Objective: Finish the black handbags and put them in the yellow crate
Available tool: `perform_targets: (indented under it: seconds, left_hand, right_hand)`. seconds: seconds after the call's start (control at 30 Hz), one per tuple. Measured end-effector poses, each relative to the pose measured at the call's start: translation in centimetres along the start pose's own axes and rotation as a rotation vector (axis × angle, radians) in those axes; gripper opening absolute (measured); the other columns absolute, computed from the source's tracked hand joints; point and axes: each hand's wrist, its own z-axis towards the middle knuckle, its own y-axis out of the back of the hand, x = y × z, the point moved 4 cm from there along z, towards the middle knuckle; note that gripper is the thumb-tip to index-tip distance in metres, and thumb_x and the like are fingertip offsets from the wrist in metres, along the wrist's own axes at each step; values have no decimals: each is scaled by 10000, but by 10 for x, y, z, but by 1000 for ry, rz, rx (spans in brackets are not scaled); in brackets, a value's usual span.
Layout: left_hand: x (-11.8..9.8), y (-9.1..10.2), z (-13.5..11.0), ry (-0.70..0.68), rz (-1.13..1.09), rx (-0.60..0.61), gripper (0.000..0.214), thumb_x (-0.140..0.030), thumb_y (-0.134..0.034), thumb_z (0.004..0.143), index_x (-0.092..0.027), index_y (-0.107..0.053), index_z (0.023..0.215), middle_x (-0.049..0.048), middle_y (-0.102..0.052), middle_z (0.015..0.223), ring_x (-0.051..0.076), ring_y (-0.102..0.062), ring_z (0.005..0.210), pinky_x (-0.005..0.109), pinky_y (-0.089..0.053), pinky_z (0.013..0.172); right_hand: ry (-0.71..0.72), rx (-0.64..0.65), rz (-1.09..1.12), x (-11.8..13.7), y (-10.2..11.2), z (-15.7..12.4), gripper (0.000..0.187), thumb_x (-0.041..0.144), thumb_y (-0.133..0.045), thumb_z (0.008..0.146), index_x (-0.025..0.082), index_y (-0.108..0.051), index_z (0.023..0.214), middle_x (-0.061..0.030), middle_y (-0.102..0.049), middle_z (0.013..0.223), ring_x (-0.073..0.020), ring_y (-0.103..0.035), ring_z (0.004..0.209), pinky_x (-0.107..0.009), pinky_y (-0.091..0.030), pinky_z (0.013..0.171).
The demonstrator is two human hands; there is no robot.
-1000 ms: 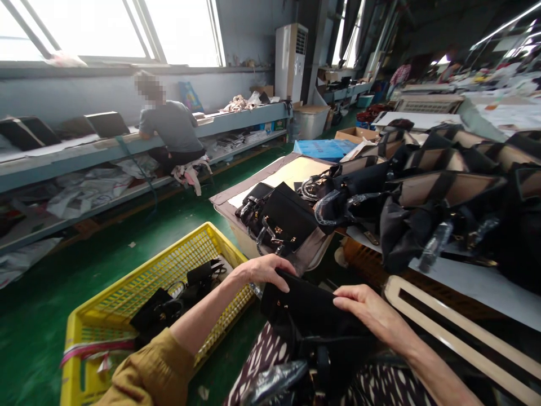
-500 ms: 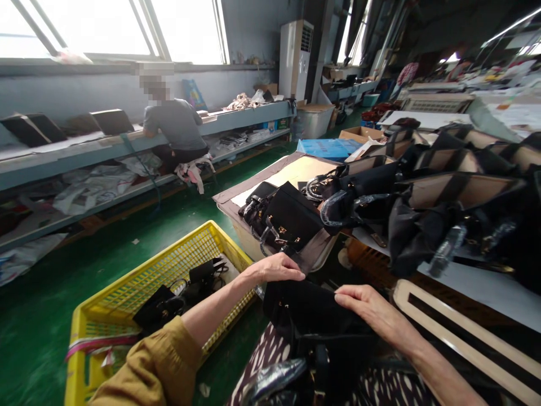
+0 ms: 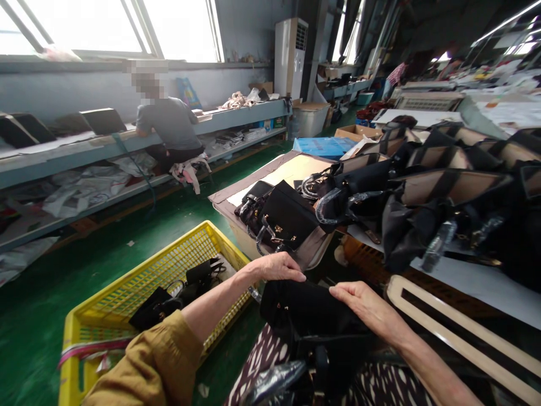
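A black handbag [image 3: 313,313] rests on my lap, over dark trousers with a white pattern. Its handle, wrapped in clear plastic, hangs toward me at the bottom of the view. My left hand [image 3: 281,268] is closed on the bag's far upper edge, thumb and fingers together. On the same edge, a little to the right, my right hand [image 3: 355,296] pinches with thumb and fingers. Small gold fittings show on the bag's left part. Its underside is hidden.
Left of me on the green floor stands a yellow basket [image 3: 139,270] with black bags in it. Ahead, black handbags [image 3: 289,217] lie on a covered stand; several open bags [image 3: 448,189] crowd the right. A pale slotted frame [image 3: 456,332] lies close right. A person [image 3: 169,124] sits at a bench.
My right hand has slid slightly left along the bag's edge, nearer my left hand. The surroundings have shifted a little left in view. Both hands keep their hold.
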Motion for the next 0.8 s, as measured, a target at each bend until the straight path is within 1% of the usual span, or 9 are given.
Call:
perform_targets:
  seconds: [0.17, 0.3, 0.37, 0.43, 0.53, 0.63, 0.8]
  left_hand:
    - [1, 0, 1, -9, -4, -5, 424, -511, -521, 753, -119, -681, 777, -31, -503, 593, 72, -391, 540, 162, -343, 531]
    - [0, 1, 2, 2, 2, -3, 410, -505, -531, 745, -121, -672, 774, -36, -484, 592, 72, -390, 549, 164, -332, 527]
    - [-1, 1, 3, -2, 12, -5, 409, -505, -526, 746, -117, -656, 735, -42, -442, 568, 66, -362, 531, 168, -308, 503]
    - [-3, 0, 3, -13, 28, -10, 427, -514, -513, 749, -110, -618, 659, -50, -369, 531, 59, -310, 500, 177, -269, 466]
    - [-7, 0, 3, -23, 43, -33, 455, -524, -495, 754, -111, -537, 566, -56, -286, 504, 53, -254, 473, 194, -220, 434]
    - [-9, -1, 3, -16, 35, -41, 447, -516, -494, 754, -116, -512, 555, -57, -290, 499, 52, -255, 469, 196, -216, 435]
    - [-8, -2, 2, 10, 3, -32, 447, -520, -507, 743, -113, -527, 558, -55, -320, 494, 53, -272, 468, 196, -214, 432]
  right_hand:
    - [29, -69, -137, 2, 4, 0, 384, 487, -393, 801, 184, -377, 567, 51, -323, 542, -96, -316, 545, -224, -247, 510]
    - [26, -47, -123, 1, 4, 1, 383, 491, -407, 791, 183, -377, 564, 50, -318, 543, -96, -309, 547, -224, -232, 499]
    - [21, -19, -104, 1, 4, 1, 375, 493, -413, 786, 184, -391, 577, 52, -316, 546, -95, -301, 542, -222, -230, 495]
    - [17, 0, -100, 2, 4, 2, 370, 500, -407, 788, 185, -408, 593, 52, -316, 551, -95, -299, 541, -220, -229, 492]
    - [11, -10, -134, 3, 3, 4, 379, 505, -392, 791, 187, -390, 584, 51, -305, 555, -96, -299, 544, -218, -225, 489]
    - [3, -32, -174, 1, 3, 6, 376, 497, -386, 790, 190, -356, 574, 51, -301, 552, -95, -299, 541, -219, -211, 483]
    - [11, -40, -211, 1, 3, 8, 382, 485, -369, 796, 189, -336, 558, 53, -293, 533, -91, -296, 523, -225, -196, 477]
